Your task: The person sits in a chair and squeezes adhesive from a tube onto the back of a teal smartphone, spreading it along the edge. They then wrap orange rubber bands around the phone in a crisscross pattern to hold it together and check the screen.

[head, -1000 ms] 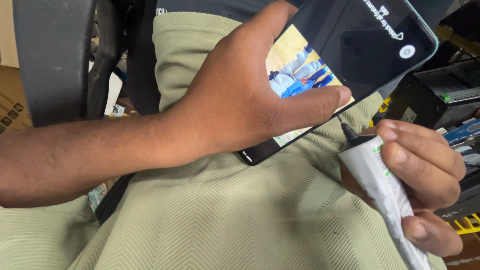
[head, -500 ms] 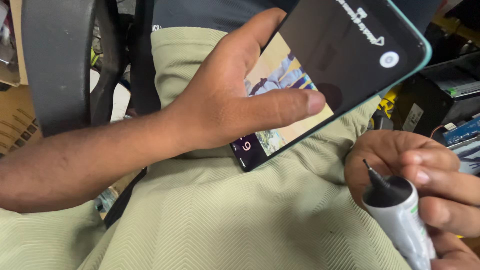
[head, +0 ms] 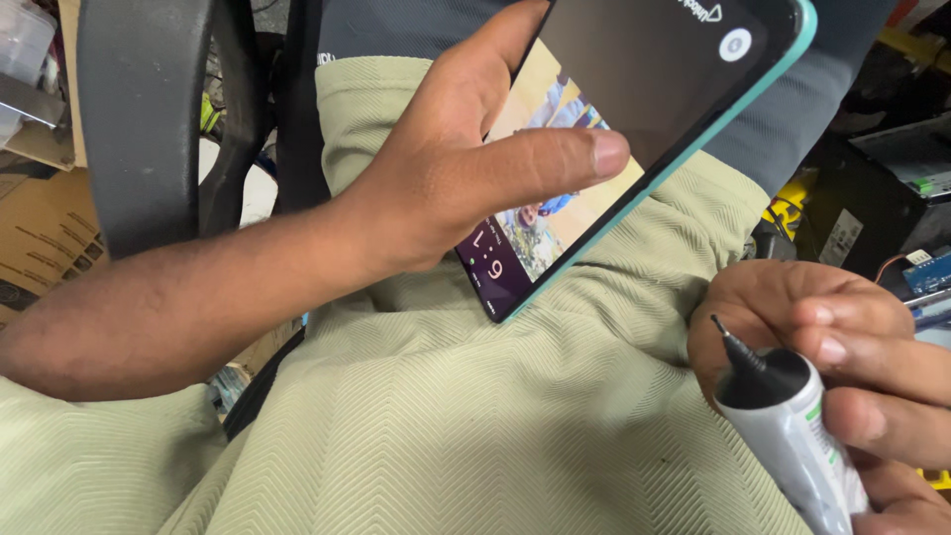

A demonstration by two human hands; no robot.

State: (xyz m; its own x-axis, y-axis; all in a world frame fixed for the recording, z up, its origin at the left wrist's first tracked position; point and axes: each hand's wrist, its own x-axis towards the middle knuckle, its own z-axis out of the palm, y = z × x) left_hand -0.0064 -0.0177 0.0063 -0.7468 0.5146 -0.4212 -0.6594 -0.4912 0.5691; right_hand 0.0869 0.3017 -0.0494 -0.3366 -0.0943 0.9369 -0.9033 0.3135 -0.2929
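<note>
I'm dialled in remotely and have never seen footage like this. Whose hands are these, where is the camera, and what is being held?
There is no machine here: a person works with two bare hands, and the single camera sits on their head, looking down at their lap. The left hand has its grip on a smartphone in a teal case, thumb lying across the lit screen. The right hand holds a white tube with a black cap and a thin pointed nozzle aimed up toward the phone, not touching it. Below both is the person's light green ribbed clothing. A black chair frame and cardboard are at the left, and dark equipment at the right.
</note>
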